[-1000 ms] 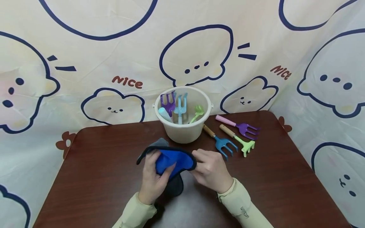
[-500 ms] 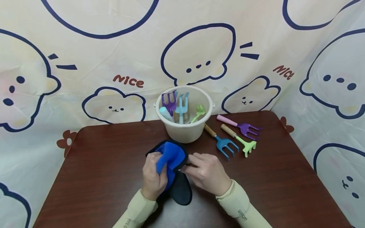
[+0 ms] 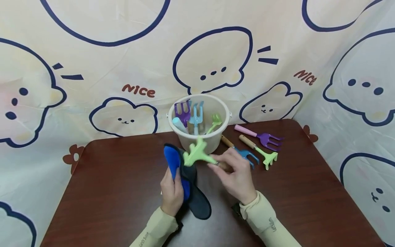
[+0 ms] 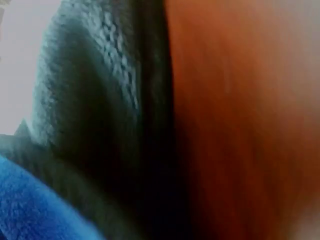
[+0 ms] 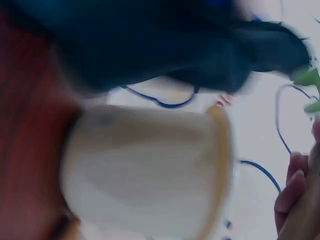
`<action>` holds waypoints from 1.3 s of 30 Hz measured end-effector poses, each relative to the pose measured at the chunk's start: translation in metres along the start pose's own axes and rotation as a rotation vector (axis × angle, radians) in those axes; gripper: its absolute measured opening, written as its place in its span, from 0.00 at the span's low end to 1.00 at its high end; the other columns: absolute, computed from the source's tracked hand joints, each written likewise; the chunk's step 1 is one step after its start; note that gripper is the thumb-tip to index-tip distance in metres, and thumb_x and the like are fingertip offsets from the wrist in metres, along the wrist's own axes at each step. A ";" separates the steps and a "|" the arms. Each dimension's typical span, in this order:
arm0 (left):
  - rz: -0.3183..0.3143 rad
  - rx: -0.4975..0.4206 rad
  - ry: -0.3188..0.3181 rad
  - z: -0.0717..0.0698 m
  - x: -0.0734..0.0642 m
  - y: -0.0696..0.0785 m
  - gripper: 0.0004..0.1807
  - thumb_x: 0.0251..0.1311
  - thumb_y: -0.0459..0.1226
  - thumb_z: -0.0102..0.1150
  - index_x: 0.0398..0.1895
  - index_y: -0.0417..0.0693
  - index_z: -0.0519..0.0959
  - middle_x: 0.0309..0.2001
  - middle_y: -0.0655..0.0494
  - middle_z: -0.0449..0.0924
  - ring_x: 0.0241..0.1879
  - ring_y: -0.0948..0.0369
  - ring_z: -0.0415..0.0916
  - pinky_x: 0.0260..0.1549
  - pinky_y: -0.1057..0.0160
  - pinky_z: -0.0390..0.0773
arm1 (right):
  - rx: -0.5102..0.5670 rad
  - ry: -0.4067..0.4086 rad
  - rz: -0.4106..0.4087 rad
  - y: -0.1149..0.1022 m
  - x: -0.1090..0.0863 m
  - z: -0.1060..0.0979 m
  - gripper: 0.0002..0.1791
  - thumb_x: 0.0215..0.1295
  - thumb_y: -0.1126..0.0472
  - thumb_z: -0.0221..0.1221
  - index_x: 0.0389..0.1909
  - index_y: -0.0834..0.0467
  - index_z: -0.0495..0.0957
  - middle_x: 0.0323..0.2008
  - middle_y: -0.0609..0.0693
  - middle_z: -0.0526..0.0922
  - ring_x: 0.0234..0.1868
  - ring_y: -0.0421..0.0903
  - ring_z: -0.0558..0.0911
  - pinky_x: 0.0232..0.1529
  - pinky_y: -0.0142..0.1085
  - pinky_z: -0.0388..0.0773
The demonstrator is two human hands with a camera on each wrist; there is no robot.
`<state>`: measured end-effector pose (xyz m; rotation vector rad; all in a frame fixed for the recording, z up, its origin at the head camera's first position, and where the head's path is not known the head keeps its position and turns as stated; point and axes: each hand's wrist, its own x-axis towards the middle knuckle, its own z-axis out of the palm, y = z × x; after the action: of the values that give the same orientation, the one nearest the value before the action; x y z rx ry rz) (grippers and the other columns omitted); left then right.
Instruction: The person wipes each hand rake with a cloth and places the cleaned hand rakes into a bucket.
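Wiping the green rake [image 3: 198,154] is looking like the step in hand: the right hand [image 3: 238,175] is pinching its wooden handle [image 3: 226,167], grip clamped, and the left hand [image 3: 172,192] is clasping the blue-and-dark cloth [image 3: 199,203]. The rake is hovering over the desk [image 3: 117,192] beside the cloth, contact unclear, in front of the bucket [image 3: 211,142]. The next move is probably calling for folding the cloth round the tines [image 3: 186,160].

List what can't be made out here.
Head view: lower ends of the tools, hidden by the bucket around them.
Head view: part of the blue fork, behind the right hand.
Right wrist view: held rake, cut off by the right edge.
Right wrist view: dark cloth detail, blurred.
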<state>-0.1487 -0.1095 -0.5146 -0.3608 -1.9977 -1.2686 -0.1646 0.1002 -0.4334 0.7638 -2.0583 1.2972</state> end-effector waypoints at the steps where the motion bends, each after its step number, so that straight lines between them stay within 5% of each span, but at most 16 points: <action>1: -0.063 -0.045 -0.037 -0.001 0.002 0.003 0.11 0.76 0.26 0.44 0.52 0.31 0.76 0.40 0.41 0.79 0.40 0.57 0.77 0.46 0.68 0.77 | 0.010 0.032 0.026 0.000 0.001 -0.003 0.17 0.53 0.72 0.76 0.44 0.57 0.89 0.28 0.46 0.77 0.26 0.37 0.71 0.24 0.26 0.67; 4: -0.271 -0.237 -0.153 -0.006 0.006 0.015 0.16 0.82 0.31 0.35 0.56 0.31 0.73 0.43 0.43 0.78 0.42 0.61 0.76 0.48 0.67 0.76 | 0.010 0.079 0.085 -0.001 0.004 -0.007 0.16 0.54 0.73 0.75 0.44 0.57 0.88 0.27 0.46 0.74 0.26 0.38 0.66 0.25 0.28 0.63; 7: -0.459 -0.447 -0.271 -0.012 0.007 0.032 0.28 0.85 0.43 0.24 0.69 0.30 0.65 0.57 0.44 0.77 0.53 0.63 0.77 0.57 0.67 0.75 | 0.003 0.040 0.110 -0.002 0.002 -0.001 0.14 0.57 0.70 0.74 0.43 0.56 0.87 0.28 0.46 0.74 0.27 0.38 0.66 0.26 0.29 0.63; 12: -0.597 -0.658 -0.380 -0.014 0.005 0.052 0.35 0.85 0.51 0.22 0.77 0.31 0.53 0.66 0.58 0.73 0.64 0.67 0.72 0.65 0.70 0.70 | 0.045 -0.067 0.126 -0.007 -0.009 0.017 0.13 0.58 0.66 0.75 0.45 0.55 0.88 0.29 0.45 0.76 0.27 0.36 0.69 0.24 0.27 0.68; 16: -0.602 -0.687 -0.276 -0.008 0.009 0.059 0.26 0.84 0.41 0.36 0.74 0.33 0.57 0.61 0.59 0.77 0.61 0.64 0.76 0.63 0.68 0.74 | 0.042 -0.088 0.110 -0.008 -0.012 0.024 0.16 0.54 0.65 0.77 0.45 0.55 0.89 0.30 0.44 0.79 0.27 0.36 0.72 0.26 0.26 0.70; 20: -0.598 -0.603 -0.105 -0.002 0.013 0.056 0.20 0.79 0.32 0.49 0.69 0.36 0.67 0.56 0.54 0.81 0.56 0.60 0.80 0.60 0.66 0.79 | 0.029 -0.172 0.065 -0.006 -0.013 0.027 0.17 0.55 0.62 0.78 0.46 0.55 0.89 0.32 0.44 0.82 0.29 0.35 0.75 0.28 0.25 0.73; 24: -0.613 -0.562 -0.048 -0.001 0.015 0.049 0.18 0.78 0.32 0.51 0.66 0.38 0.71 0.55 0.52 0.82 0.54 0.59 0.80 0.59 0.66 0.79 | 0.041 -0.289 0.044 -0.002 -0.013 0.025 0.15 0.60 0.59 0.75 0.48 0.54 0.88 0.34 0.44 0.83 0.31 0.35 0.79 0.30 0.27 0.78; 27: -0.605 -0.541 -0.071 -0.003 0.017 0.046 0.18 0.77 0.32 0.52 0.66 0.37 0.72 0.57 0.52 0.82 0.55 0.59 0.80 0.59 0.66 0.80 | 0.085 -0.339 0.082 0.002 -0.009 0.019 0.11 0.65 0.58 0.72 0.47 0.53 0.88 0.36 0.44 0.85 0.34 0.35 0.83 0.33 0.29 0.83; 31: -0.553 -0.466 -0.149 -0.004 0.017 0.049 0.17 0.75 0.31 0.55 0.63 0.36 0.75 0.55 0.51 0.83 0.51 0.61 0.82 0.55 0.67 0.81 | 0.145 -0.271 0.213 0.008 -0.001 0.005 0.04 0.71 0.61 0.66 0.42 0.53 0.88 0.32 0.46 0.86 0.29 0.38 0.84 0.30 0.32 0.84; 35: -0.451 -0.396 -0.260 -0.003 0.015 0.048 0.12 0.72 0.29 0.58 0.55 0.36 0.79 0.47 0.48 0.85 0.43 0.63 0.82 0.48 0.66 0.83 | 0.318 -0.214 0.406 0.013 0.005 -0.008 0.14 0.80 0.61 0.54 0.35 0.59 0.83 0.22 0.53 0.79 0.18 0.44 0.76 0.21 0.36 0.77; 39: -0.337 -0.354 -0.383 -0.001 0.012 0.045 0.13 0.72 0.30 0.59 0.56 0.39 0.79 0.45 0.48 0.86 0.38 0.63 0.81 0.43 0.64 0.84 | 0.532 -0.327 0.579 0.013 0.007 -0.014 0.22 0.83 0.57 0.49 0.28 0.66 0.75 0.16 0.52 0.72 0.14 0.44 0.69 0.15 0.35 0.70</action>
<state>-0.1309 -0.0906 -0.4762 -0.4779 -2.2117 -1.8949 -0.1762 0.1167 -0.4302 0.6453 -2.3137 2.2291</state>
